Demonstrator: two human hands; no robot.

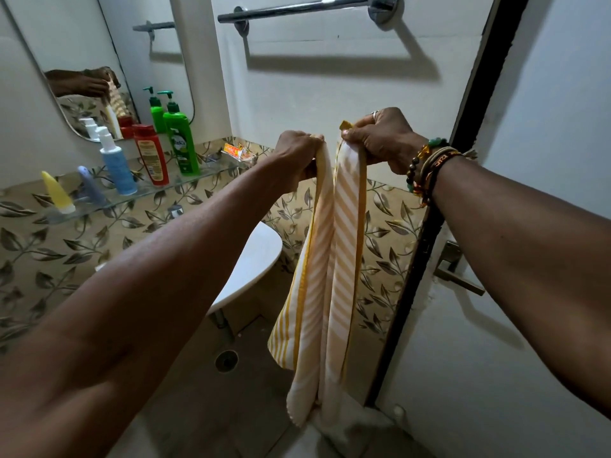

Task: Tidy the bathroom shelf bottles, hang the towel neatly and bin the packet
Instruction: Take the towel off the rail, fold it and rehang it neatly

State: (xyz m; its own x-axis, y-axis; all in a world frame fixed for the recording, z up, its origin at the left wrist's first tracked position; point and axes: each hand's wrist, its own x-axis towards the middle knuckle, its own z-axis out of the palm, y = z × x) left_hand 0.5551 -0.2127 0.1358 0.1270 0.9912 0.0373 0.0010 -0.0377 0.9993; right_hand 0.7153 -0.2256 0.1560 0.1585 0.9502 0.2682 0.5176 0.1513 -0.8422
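Note:
A yellow-and-white striped towel (325,259) hangs down in two folds in front of me. My left hand (297,153) grips its top edge on the left, and my right hand (383,140) pinches the other top corner close beside it. A bare chrome towel bar (297,8) is on the wall above both hands. On the glass shelf (185,185) to the left stand a green pump bottle (180,140), a red bottle (150,153), a blue-and-white spray bottle (115,163), a yellow tube (58,193) and a grey-blue tube (91,186). An orange packet (236,151) lies at the shelf's right end.
A mirror (99,54) hangs above the shelf. Below sits a white basin (251,259) with a floor drain (226,360) under it. A door (529,292) with a metal handle (459,279) stands at the right, close to my right arm.

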